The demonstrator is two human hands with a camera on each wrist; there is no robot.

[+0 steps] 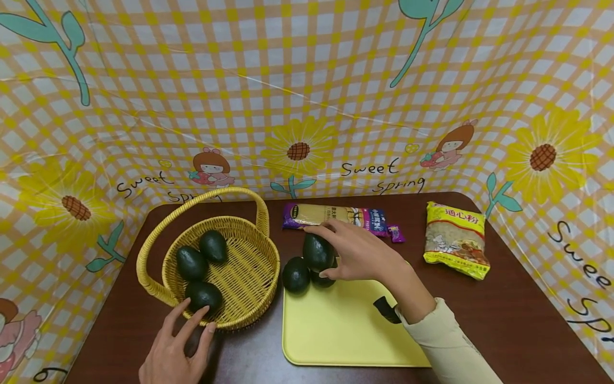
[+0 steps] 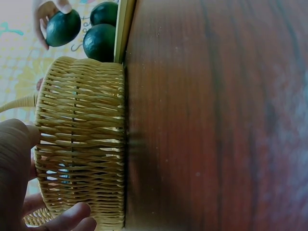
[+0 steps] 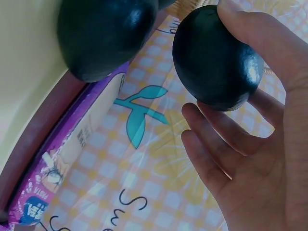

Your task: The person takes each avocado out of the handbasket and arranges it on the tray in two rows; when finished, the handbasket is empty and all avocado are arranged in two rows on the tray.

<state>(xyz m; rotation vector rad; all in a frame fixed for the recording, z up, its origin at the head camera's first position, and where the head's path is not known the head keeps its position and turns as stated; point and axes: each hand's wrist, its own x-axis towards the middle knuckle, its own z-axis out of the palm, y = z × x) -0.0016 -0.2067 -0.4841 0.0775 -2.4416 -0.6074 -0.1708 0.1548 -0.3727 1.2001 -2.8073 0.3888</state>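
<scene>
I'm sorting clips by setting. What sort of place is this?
Probably a staged tabletop set rather than a working kitchen: a printed cloth hangs behind and beside the table, which holds a basket of avocados and a tray.

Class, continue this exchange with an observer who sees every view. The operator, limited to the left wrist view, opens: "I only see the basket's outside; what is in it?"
Observer: Three avocados lie in the basket.
Operator: What lies beyond the yellow tray?
Observer: A long packet with purple ends lies on the table there.
Operator: And to the right of the tray?
Observer: A yellow-topped bag lies there.
</scene>
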